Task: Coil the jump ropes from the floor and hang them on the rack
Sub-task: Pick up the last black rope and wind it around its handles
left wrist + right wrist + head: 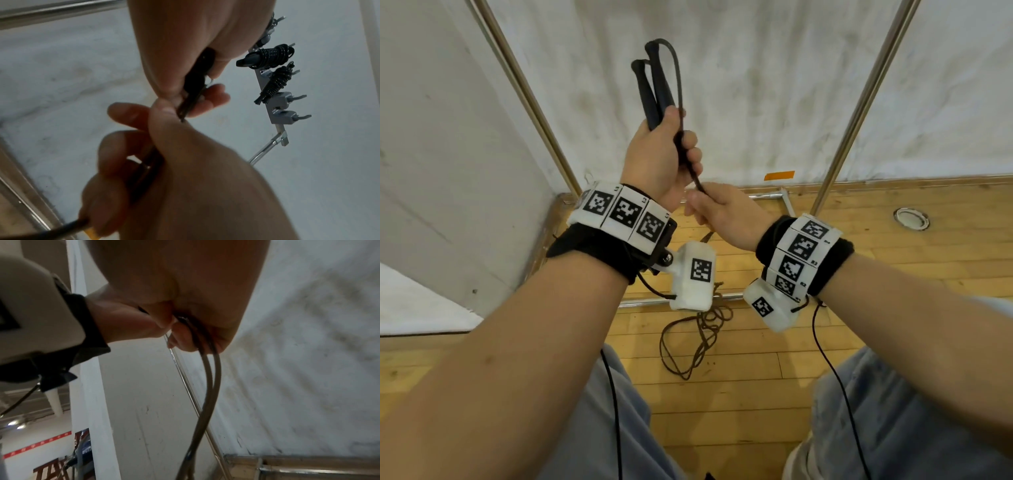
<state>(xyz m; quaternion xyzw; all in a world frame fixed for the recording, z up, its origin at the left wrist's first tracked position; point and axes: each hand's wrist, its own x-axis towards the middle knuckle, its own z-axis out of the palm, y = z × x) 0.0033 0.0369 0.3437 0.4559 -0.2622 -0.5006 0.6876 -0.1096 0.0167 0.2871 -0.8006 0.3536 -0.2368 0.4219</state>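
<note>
A wooden floor (893, 260) and white wall are seen, with two metal rack uprights (859, 102) rising from the floor. On the hook rail (273, 104), visible in the left wrist view, two coiled black ropes (269, 56) are already hung; at least two hooks are seen free. A brown rope (695, 339) is left loose on the floor, near the feet. The black jump rope (678, 89) is held up: its two handles (654, 92) are gripped together in the left hand (657, 161), and its doubled cord is pinched in the right hand (726, 212) just below. Coiling is judged barely begun; hanging remains.
</note>
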